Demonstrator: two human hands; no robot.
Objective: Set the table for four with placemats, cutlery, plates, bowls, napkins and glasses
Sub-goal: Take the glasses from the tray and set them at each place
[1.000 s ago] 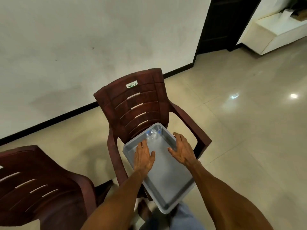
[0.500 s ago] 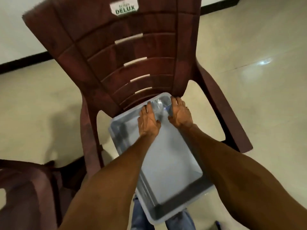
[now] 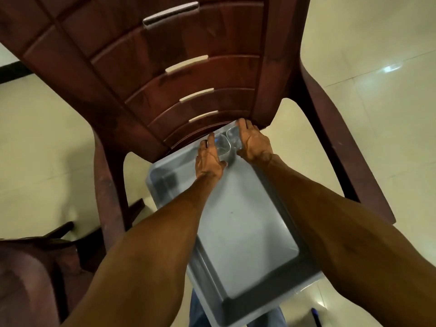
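Both hands reach for glasses at the tray's far end.

The grey tray [image 3: 238,223] lies on the maroon chair [image 3: 179,74]. At the tray's far corner, the left hand [image 3: 208,159] wraps one clear glass [image 3: 223,145]; the right hand [image 3: 253,143] wraps the second glass [image 3: 233,134], just beside it under the chair's backrest.

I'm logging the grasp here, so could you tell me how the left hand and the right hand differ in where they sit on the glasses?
The left hand grips the nearer left glass; the right hand holds the right glass, farther back beside the chair back. The left hand's thumb shows at the glass's near side; the right thumb is hidden. Both reach into the far end of the grey tray.
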